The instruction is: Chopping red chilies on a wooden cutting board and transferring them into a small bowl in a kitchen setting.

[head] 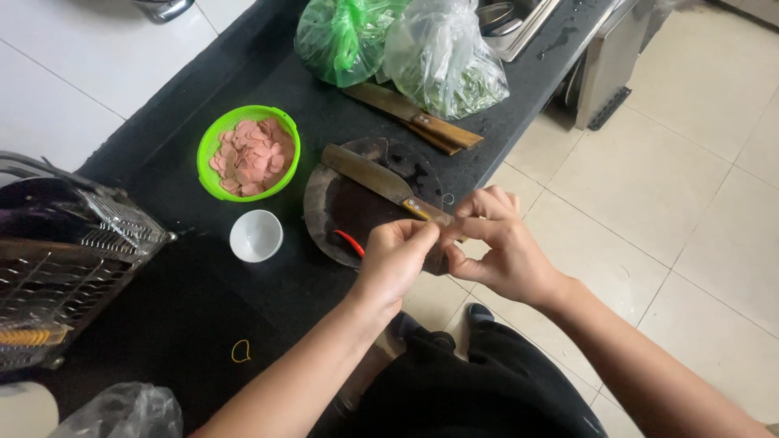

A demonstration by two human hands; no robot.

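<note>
Both hands meet just over the near edge of the round dark cutting board (357, 207), fingertips pinched together. The left hand (398, 259) has a narrow grip, thumb and fingers closed on something small that its own fingers hide; the right hand (503, 247) pinches the same spot from the other side. What the thing is cannot be told from this view.

From the head camera, just beyond the left hand's knuckles a red chili (350, 242) lies whole on the board. Past the fingertips a cleaver (377, 180) rests flat across the board, its handle pointing toward the right hand. Further off, a second knife (414, 118) with a wooden handle lies on the black bench (243, 324), and behind it sit two plastic bags of greens (398, 45). Left of the hands stand a small white cup (256, 235) and, beyond it, a green basket (209, 162) holding pink sliced sausage. A wire dish rack (65, 259) stands well to the left, and a yellow rubber band (240, 350) lies on the bench near the left forearm.

Judging by how things lie, the sausage looks already sliced, while the chili is uncut and the greens remain bagged.
</note>
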